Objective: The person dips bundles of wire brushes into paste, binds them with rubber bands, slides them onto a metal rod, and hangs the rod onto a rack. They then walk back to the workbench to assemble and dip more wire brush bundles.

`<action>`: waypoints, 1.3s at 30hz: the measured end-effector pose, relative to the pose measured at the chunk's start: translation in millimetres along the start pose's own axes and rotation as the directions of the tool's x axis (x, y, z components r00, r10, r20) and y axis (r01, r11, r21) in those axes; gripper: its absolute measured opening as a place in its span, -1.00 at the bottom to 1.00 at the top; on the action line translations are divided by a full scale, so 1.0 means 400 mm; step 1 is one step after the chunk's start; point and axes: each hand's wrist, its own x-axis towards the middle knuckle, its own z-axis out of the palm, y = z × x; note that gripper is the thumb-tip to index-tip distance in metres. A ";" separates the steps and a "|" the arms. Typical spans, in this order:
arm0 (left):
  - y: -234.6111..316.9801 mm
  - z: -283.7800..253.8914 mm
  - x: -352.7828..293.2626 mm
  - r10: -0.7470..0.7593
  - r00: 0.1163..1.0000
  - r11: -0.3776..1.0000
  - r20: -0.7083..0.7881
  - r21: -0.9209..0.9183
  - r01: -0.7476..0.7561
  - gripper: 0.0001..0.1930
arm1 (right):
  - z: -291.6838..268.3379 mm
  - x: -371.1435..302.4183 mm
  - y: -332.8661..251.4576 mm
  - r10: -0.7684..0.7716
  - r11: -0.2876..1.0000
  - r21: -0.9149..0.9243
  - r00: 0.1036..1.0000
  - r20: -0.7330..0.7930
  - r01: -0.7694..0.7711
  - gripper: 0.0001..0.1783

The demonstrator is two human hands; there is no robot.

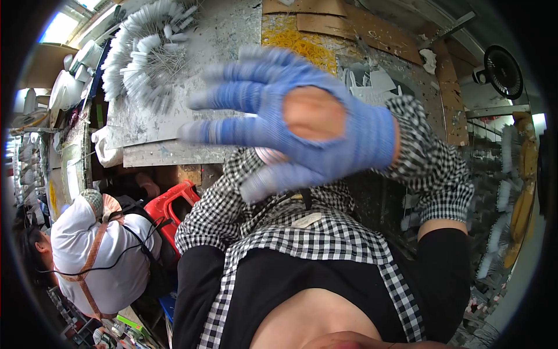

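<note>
My right hand, in a blue knitted glove, is raised close in front of me over the grey worktable. Its fingers are spread and point left, smeared by motion, and nothing shows in them. Bare skin is visible through a large round opening in the glove. Behind it, my left hand is almost wholly hidden; only a pale pinkish patch beyond the checked sleeve shows. Thin wire stems with white bristly ends, like small brushes, lie fanned out at the table's far left. A heap of yellow bands lies beyond my right hand.
Pale flat pieces lie at the table's right, near cardboard sheets. A black fan stands far right, above racks of grey-white bristly pieces. At left, a co-worker in white sits by a red plastic stool.
</note>
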 end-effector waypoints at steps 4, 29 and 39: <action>-0.026 -0.035 0.125 -0.059 0.998 0.990 -0.004 -0.132 0.058 -0.13 | 0.057 -0.031 0.070 0.507 0.726 -0.176 0.345 0.790 -0.664 -0.15; 0.177 -0.032 0.159 0.449 0.884 0.659 0.128 0.621 -0.425 -0.52 | 0.049 -0.212 0.060 0.600 0.495 0.551 0.723 0.342 -0.672 -0.45; 0.058 -0.090 0.213 0.458 0.863 0.383 0.214 0.829 -0.408 -0.66 | 0.256 -0.324 0.216 0.577 0.741 0.196 0.758 0.306 -0.643 -0.48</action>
